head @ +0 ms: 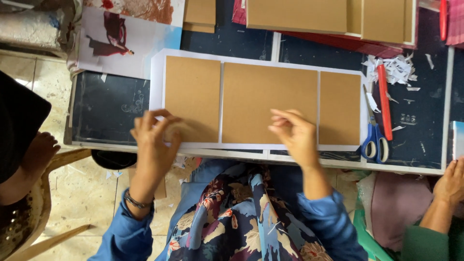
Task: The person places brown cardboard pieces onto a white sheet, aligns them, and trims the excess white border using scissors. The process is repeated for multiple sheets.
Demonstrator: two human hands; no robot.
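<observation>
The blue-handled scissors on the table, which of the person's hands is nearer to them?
Right. The right hand rests on the middle brown board, a short way left of the scissors; the left hand is far across, on the left board.

Three brown cardboard panels [268, 101] lie flat (side by side) on white sheet [157, 77], w/ narrow gaps.

The left hand [153, 137] is blurred and covers the near corner of the left cardboard panel [192, 99] under its fingers. Beyond the fingertips, the stacked cardboard [328, 14] is cut off by the top edge.

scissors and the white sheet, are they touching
Touching: the head view shows the scissors with blue handles overlapping the right edge of the white sheet, no gap.
</observation>
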